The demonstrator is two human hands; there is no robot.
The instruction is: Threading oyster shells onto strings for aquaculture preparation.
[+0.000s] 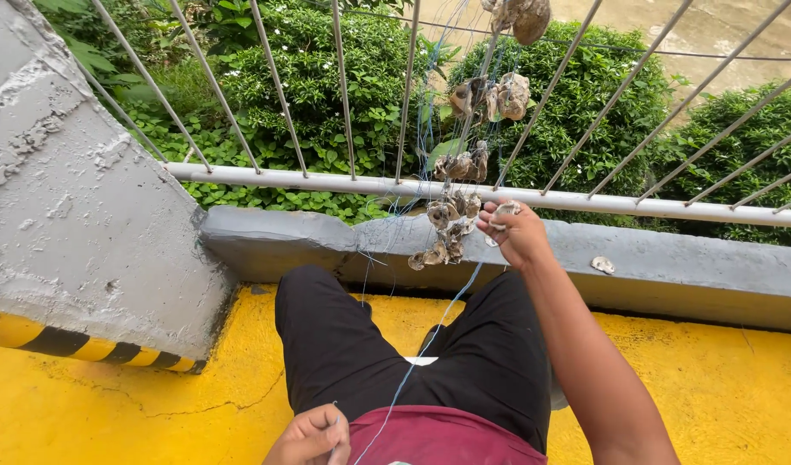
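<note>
My right hand [516,231] is raised near the railing, pinching a pale oyster shell [505,209] beside a hanging string of shells [454,226]. A thin blue line [430,337] runs from there down across my black trousers [412,344] to my left hand [313,436], which is closed on the line close to my lap. More shell clusters [499,95] dangle higher up on blue threads against the railing bars.
A white metal railing [309,179] stands on a grey concrete curb [688,267], with green bushes behind. One loose shell [602,264] lies on the curb. A grey concrete pillar [77,224] with yellow-black striping is at left. The floor [111,405] is yellow.
</note>
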